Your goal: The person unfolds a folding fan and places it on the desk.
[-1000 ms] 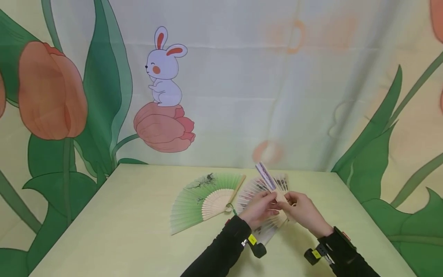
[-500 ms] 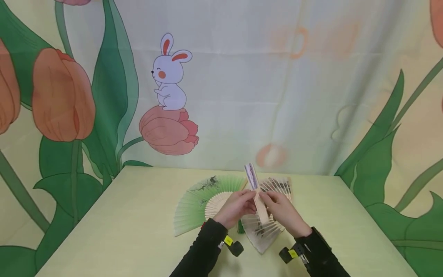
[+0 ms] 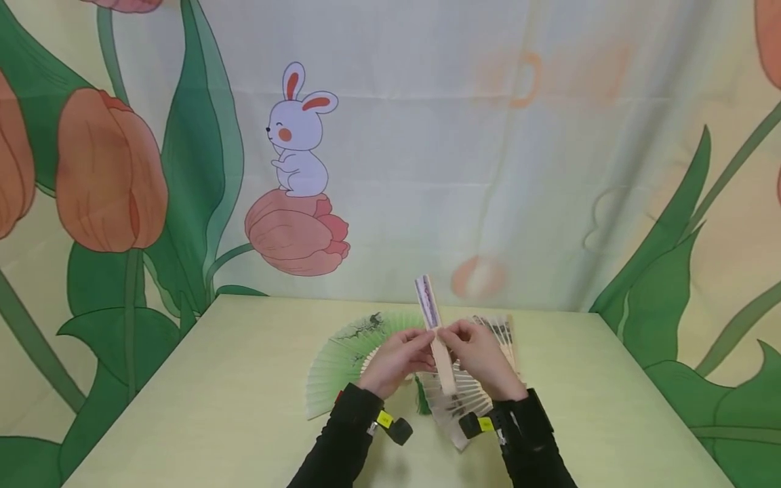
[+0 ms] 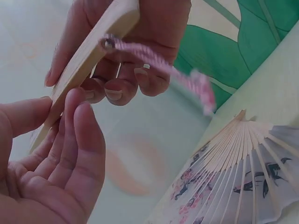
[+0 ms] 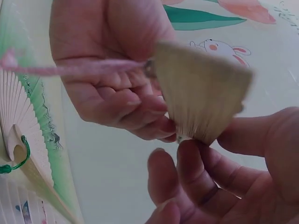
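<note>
A folded hand fan (image 3: 444, 369), pale wood with a purple-patterned upper part, is held up between both hands. My left hand (image 3: 399, 359) pinches it from the left side with thumb and fingers near its middle. From the right, my right hand (image 3: 485, 356) pinches it at about the same height. In the left wrist view a pink cord (image 4: 154, 60) hangs from a pivot at the wooden end. The right wrist view shows the stacked ribs end-on, slightly spread. Below the hands lies an open white fan (image 4: 233, 163) with pink and dark prints, partly hidden by the right hand.
An open green fan (image 3: 338, 362) lies on the table to the left, partly behind the left hand. Its green tassel (image 3: 422, 398) lies between the two fans. A printed curtain (image 3: 390, 169) with tulips and a rabbit hangs behind the table (image 3: 244, 407).
Both hands have moved left with the folded fan, from over the white fan to between the two open fans. The held fan now stands more upright, and the head view has shifted slightly.
</note>
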The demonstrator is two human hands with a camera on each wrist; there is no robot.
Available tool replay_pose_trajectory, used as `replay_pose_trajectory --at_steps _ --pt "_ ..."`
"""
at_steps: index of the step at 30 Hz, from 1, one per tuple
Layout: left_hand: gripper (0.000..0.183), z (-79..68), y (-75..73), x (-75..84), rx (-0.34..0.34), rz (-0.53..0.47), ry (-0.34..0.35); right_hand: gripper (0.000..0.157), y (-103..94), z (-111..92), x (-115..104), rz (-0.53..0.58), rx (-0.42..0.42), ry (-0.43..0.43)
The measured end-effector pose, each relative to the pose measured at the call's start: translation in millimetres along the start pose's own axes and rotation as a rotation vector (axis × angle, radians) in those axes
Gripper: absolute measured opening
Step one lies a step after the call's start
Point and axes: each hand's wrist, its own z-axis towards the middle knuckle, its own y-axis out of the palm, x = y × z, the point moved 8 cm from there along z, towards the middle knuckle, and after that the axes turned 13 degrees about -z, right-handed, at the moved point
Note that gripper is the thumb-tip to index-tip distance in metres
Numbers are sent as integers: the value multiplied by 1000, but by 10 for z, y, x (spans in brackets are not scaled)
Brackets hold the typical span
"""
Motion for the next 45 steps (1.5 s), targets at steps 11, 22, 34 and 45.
replay_pose_trajectory --at_steps 11,22,34,45 --pt "28 37 -146 -4 87 120 0 16 85 88 52 -54 26 3" --pt "30 27 -195 21 126 207 39 16 156 122 144 45 29 27" --pt "27 22 -208 24 160 213 58 16 190 140 250 88 78 81" --pt "28 19 -229 42 168 231 49 16 189 149 267 106 113 85"
